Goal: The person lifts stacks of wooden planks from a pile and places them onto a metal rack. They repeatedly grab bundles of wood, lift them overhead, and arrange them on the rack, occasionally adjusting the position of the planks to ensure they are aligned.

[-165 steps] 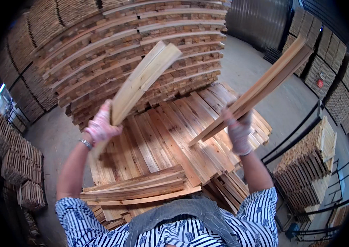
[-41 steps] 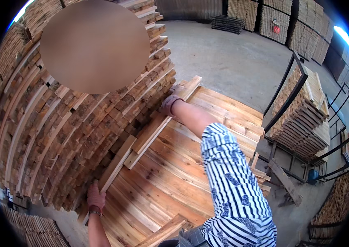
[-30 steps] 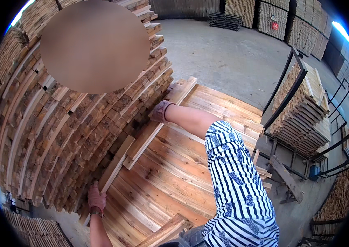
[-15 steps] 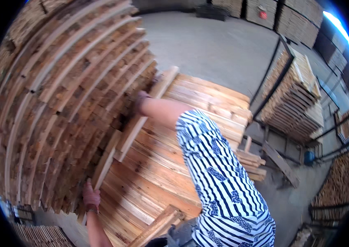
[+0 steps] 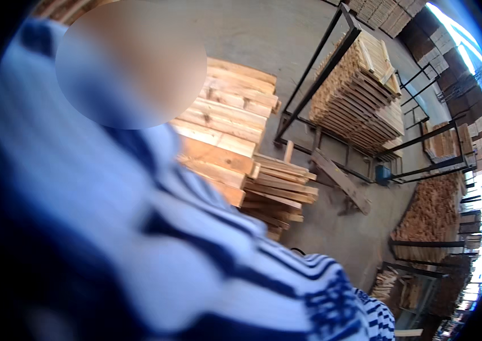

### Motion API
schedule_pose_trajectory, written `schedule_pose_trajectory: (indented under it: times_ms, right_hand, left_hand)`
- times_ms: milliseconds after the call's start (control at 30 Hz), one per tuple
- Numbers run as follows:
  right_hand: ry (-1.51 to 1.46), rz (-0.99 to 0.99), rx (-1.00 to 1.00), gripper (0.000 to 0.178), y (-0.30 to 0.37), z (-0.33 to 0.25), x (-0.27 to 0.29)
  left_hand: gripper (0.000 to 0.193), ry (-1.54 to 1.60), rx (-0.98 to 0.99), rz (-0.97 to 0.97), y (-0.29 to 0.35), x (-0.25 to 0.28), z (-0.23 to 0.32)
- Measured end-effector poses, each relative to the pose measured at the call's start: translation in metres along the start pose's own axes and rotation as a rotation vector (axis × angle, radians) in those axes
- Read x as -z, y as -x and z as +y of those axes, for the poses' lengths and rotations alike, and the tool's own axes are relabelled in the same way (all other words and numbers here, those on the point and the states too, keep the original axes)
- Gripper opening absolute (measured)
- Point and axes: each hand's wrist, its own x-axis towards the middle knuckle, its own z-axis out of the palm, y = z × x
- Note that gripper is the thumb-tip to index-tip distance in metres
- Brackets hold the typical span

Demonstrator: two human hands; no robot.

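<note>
My right arm's sleeve (image 5: pixel 155 244), white with dark blue stripes, is raised close and fills much of the left and lower picture, smeared by motion. A blurred oval patch with skin tones lies over its upper part, and no fingers can be made out there. Neither my left hand nor my right hand shows. Behind the sleeve, a stack of pale wooden boards (image 5: pixel 229 113) lies in neat rows. Beside its right end is a looser pile of short wooden strips (image 5: pixel 280 193).
A black metal frame (image 5: pixel 317 74) stands right of the boards, near a tall stack of wooden slats (image 5: pixel 360 91). A slanted plank (image 5: pixel 340 182) and a blue container (image 5: pixel 383 173) are close by on the grey floor (image 5: pixel 332 227). More racked timber (image 5: pixel 428 210) lines the right.
My right arm has come up close from the boards, covering the left side. Both hands have left the visible picture. The view has swung rightward, and the tall lumber stack is mostly out of sight.
</note>
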Motion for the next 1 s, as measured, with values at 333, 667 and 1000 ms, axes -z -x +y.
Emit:
schedule_pose_trajectory:
  times_ms: [333,667,1000]
  right_hand:
    - [-0.383,-0.158,0.313,0.054,-0.014,-0.229,0.081]
    - [-0.353,-0.603,0.132,0.092,0.078,-0.322,-0.065]
    - [-0.408,-0.888,0.032,0.094,0.025,-0.317,-0.065]
  left_hand:
    - [0.059,0.523,0.195,0.52,0.31,0.104,0.093]
    - [0.052,1.483,1.0,0.726,0.397,0.014,0.267]
    - [0.029,2.532,0.956,0.869,0.346,0.009,0.238]
